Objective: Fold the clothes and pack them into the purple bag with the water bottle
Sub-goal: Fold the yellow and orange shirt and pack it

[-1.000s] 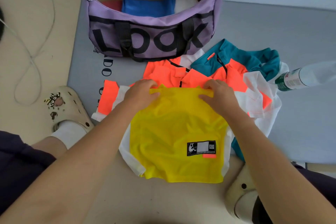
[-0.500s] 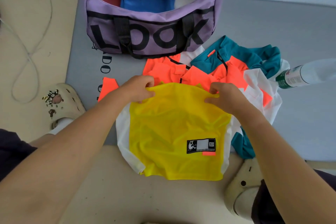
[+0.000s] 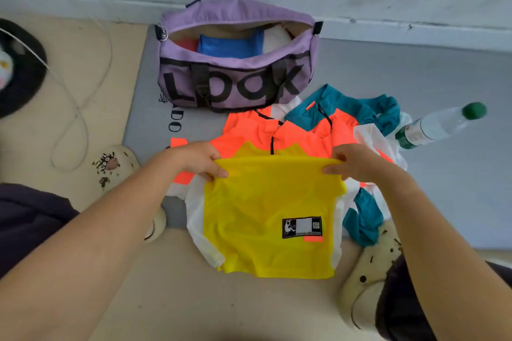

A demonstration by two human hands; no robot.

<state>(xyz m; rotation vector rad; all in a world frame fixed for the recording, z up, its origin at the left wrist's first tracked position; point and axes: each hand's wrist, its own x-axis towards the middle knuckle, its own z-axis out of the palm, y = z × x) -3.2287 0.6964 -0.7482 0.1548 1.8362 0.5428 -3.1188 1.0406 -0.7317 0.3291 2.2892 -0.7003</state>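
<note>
Left hand [image 3: 203, 159] and right hand [image 3: 353, 162] each pinch a far corner of the yellow jersey panel [image 3: 273, 213], fingers curled over the fold edge, which is raised off the orange chest section [image 3: 288, 133]. A teal garment [image 3: 360, 108] lies crumpled to the right, touching the jersey. Far side: the open purple bag [image 3: 235, 83], with blue cloth [image 3: 230, 46] already inside. Right: the water bottle [image 3: 435, 127], lying on the grey mat [image 3: 415, 77], apart from the bag. Risk: slippery mesh may slide from either pinch, skewing the fold; lifting could also drag the teal garment along.
</note>
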